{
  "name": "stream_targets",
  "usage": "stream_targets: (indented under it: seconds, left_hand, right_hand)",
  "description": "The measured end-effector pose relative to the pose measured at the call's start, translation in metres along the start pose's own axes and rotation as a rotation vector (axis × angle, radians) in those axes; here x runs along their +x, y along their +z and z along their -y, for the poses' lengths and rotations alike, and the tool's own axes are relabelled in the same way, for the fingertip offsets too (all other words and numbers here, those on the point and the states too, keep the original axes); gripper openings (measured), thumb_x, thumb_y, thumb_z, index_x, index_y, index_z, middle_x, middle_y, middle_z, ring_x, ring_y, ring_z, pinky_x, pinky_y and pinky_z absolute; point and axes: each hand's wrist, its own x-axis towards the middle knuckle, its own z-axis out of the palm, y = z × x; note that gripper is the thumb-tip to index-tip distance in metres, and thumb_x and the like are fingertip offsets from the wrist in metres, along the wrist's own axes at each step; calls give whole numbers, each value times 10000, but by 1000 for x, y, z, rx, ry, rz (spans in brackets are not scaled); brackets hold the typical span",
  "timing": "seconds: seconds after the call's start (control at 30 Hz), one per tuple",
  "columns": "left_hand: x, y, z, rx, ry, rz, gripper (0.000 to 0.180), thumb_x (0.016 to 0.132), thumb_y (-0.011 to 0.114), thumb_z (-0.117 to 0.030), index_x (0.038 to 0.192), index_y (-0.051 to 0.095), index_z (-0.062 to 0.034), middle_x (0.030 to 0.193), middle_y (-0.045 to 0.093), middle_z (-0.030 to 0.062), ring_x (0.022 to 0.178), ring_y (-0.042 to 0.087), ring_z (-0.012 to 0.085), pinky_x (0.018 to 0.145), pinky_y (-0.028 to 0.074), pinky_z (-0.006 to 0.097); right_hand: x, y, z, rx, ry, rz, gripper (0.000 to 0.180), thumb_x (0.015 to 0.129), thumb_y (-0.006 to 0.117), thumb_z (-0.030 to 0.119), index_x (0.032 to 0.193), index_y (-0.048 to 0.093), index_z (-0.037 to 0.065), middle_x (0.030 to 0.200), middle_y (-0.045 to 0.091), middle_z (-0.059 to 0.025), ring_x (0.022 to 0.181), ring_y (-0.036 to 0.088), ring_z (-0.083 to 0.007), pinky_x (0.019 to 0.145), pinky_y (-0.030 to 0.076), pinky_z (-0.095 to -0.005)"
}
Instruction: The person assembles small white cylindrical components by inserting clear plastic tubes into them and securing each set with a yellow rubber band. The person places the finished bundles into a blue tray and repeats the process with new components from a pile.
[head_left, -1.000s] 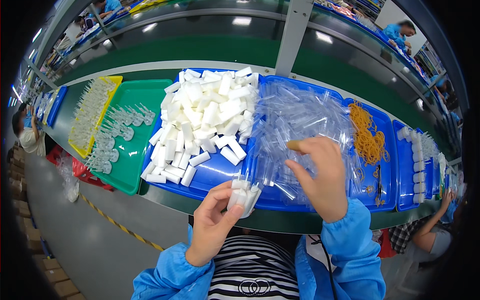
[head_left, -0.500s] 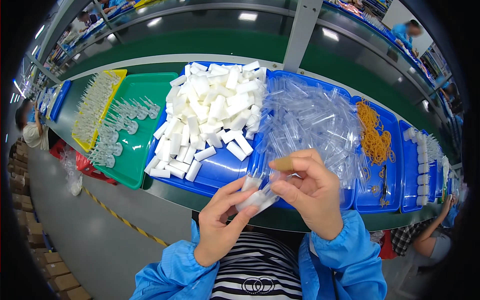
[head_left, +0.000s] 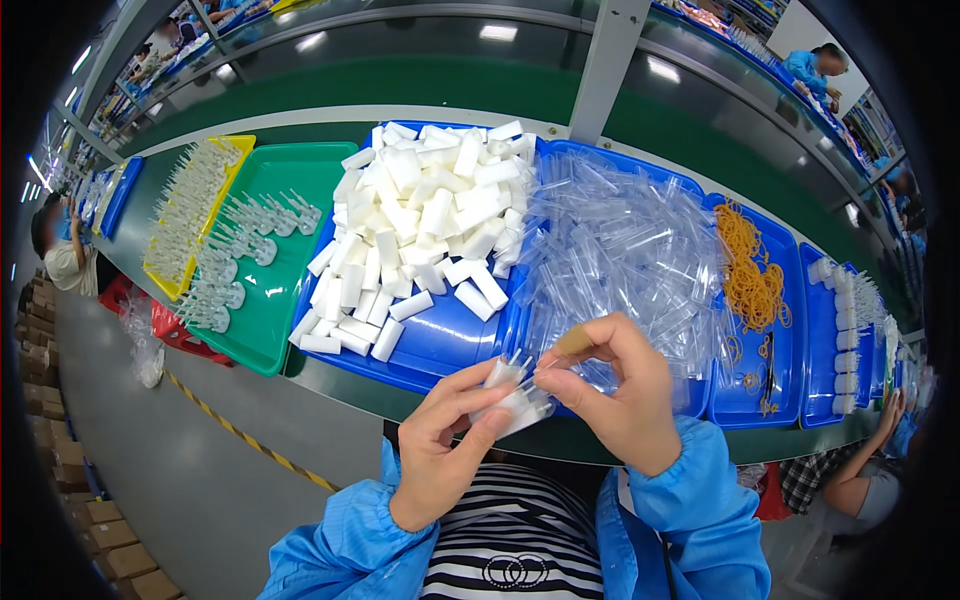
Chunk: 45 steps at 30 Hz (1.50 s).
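Note:
My left hand (head_left: 450, 435) is closed around a small bundle of white cylinders (head_left: 515, 408), held just off the near edge of the blue trays. Slim clear tips (head_left: 519, 358) stick out from the bundle's far end. My right hand (head_left: 618, 390), with a tan wrap on its index finger, pinches thumb and forefinger together at those tips, on what looks like a clear plastic tube; the fingertips partly hide it. Beyond my hands, a heap of white cylinders (head_left: 430, 215) fills one blue tray (head_left: 440, 345), and clear plastic tubes (head_left: 630, 250) are piled in the tray beside it.
Farther right, a blue tray (head_left: 790, 390) holds orange rubber bands (head_left: 745, 265) and scissors (head_left: 768, 375). Left of the heap lie a green tray (head_left: 290, 165) and a yellow tray (head_left: 240, 150) with thin-stemmed clear parts. A metal post (head_left: 605, 70) rises behind. Co-workers sit at both sides.
My right hand has moved slightly down and its fingertips have drawn together at the bundle's far end. The clear tube that reached beyond the bundle no longer stands out. My left hand stays put.

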Motion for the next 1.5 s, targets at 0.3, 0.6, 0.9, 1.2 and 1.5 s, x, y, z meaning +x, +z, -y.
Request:
stream_targets:
  seconds: [0.3, 0.6, 0.9, 1.2, 1.5]
  left_hand:
    - [3, 2, -4, 418, 213, -11, 290, 851, 731, 42, 1137, 687, 39, 1319, 595, 209, 1162, 628, 266, 957, 541, 361]
    - [2, 3, 1, 49, -30, -90, 260, 866, 725, 38, 1122, 683, 61, 1277, 616, 195, 1080, 666, 225, 851, 597, 309]
    - [0, 4, 4, -2, -8, -61, 255, 873, 720, 39, 1120, 662, 72, 1305, 592, 204, 1088, 662, 234, 862, 600, 314]
    - [-2, 3, -1, 91, -27, -52, 245, 874, 706, 67, 1114, 656, 72, 1331, 573, 212, 1124, 645, 255, 901, 588, 343]
    - [-1, 4, 1, 302, 120, -50, 279, 850, 733, 48, 1123, 677, 58, 1317, 593, 220, 1108, 659, 249, 891, 595, 349]
  right_hand:
    - [-4, 4, 2, 6, 30, -65, 266, 829, 807, 79, 992, 620, -17, 929, 678, -115, 886, 698, -185, 801, 559, -311]
    - [-4, 6, 4, -24, 26, -59, 266, 817, 823, 92, 952, 617, -9, 901, 686, -116, 857, 710, -193, 773, 566, -310]
    - [-4, 13, -9, -274, -356, -135, 265, 777, 836, 96, 935, 633, 30, 863, 692, -97, 767, 681, -246, 808, 558, -369]
    - [0, 1, 3, -99, 45, 6, 246, 838, 797, 99, 976, 617, 3, 890, 694, -127, 820, 702, -210, 766, 559, -320]
    - [-12, 16, -5, -147, -271, -125, 252, 810, 818, 84, 960, 626, 17, 900, 701, -103, 812, 699, -224, 799, 557, -351]
